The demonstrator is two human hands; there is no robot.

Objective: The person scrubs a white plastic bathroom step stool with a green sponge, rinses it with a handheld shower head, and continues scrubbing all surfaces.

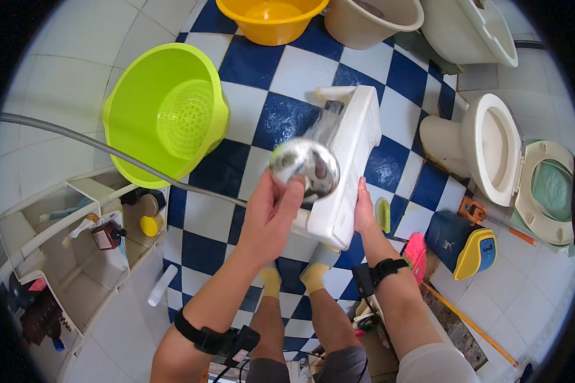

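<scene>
My left hand point(269, 214) is closed round a chrome shower head point(314, 167), its shiny round back turned up. From the hand a grey metal hose point(144, 167) runs off to the left. Water sprays from the head onto a white plastic stool-like piece point(359, 121), which is tipped on its side above the tiles. My right hand point(364, 209) grips the near right edge of that white piece, some fingers hidden behind it. On the floor just right of this hand lies a yellow-green brush-like object point(383, 214).
A lime green basin point(118, 108) leans at the left. Behind are a yellow basin point(271, 32) and a beige tub point(370, 35). A toilet point(492, 147) and a blue-yellow bin point(457, 242) stand right. A caddy shelf point(102, 207) with bottles is left. The checkered floor point(252, 60) is wet.
</scene>
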